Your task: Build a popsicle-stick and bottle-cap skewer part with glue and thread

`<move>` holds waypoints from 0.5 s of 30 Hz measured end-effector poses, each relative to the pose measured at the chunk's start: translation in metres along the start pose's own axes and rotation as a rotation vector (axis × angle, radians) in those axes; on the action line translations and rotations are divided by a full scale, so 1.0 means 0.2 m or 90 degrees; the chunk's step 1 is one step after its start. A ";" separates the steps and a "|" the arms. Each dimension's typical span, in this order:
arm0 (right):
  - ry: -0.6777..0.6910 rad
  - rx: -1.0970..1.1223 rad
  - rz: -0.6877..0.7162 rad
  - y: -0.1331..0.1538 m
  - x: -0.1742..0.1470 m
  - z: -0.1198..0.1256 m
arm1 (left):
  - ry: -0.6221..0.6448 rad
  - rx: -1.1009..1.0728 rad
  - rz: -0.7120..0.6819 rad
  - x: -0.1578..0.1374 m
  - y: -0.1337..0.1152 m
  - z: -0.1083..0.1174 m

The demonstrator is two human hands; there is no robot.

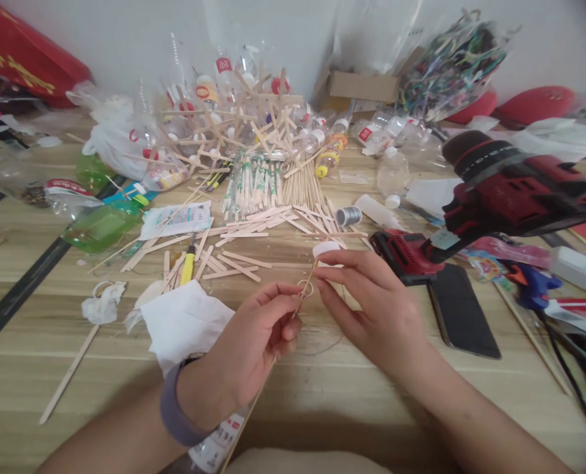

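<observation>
A long thin bamboo skewer [260, 397] slants up from the bottom edge through both hands. My left hand [253, 336] is closed, pinching it between thumb and fingers. At the skewer's upper end my right hand [372, 299] closes its fingertips on the stick. A white bottle cap [325, 248] sits at that end, just beyond the right fingertips and partly covered by them. Next to the pinch shows a small pale ring [307, 287]. A thin dark thread [333, 343] curves below my right hand. Crumpled white tissue [184, 322] lies beside my left wrist.
Flat wooden sticks [238, 266] lie scattered ahead, with a yellow cutter [187, 263] among them. Wrapped sticks [253, 184], a thread spool [349, 216] and plastic bottles [105, 224] stand farther back. A red drill [515, 191] and a phone [463, 309] are to the right.
</observation>
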State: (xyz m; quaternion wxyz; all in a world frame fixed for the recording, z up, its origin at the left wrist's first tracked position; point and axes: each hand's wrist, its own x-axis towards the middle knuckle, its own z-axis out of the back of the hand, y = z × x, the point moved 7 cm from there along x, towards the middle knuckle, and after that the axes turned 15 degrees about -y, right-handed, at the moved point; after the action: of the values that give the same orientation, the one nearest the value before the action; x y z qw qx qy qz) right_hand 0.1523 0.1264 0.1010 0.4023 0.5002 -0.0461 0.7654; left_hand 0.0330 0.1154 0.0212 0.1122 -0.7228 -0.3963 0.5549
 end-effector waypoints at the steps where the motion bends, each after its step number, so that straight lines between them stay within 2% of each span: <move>1: 0.011 0.005 0.009 0.00 0.00 0.00 | 0.000 0.003 -0.007 0.00 0.00 0.00; 7: 0.064 0.037 0.023 0.01 0.00 -0.01 | 0.007 0.025 -0.033 0.01 0.00 0.00; 15: 0.131 -0.004 0.017 0.02 -0.04 -0.02 | 0.018 0.034 -0.053 0.02 0.01 0.00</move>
State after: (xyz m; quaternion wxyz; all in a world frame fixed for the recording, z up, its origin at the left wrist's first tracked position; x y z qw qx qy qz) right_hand 0.1483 0.1216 0.0942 0.3963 0.4172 -0.0139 0.8178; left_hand 0.0344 0.1170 0.0178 0.1596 -0.7102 -0.4095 0.5500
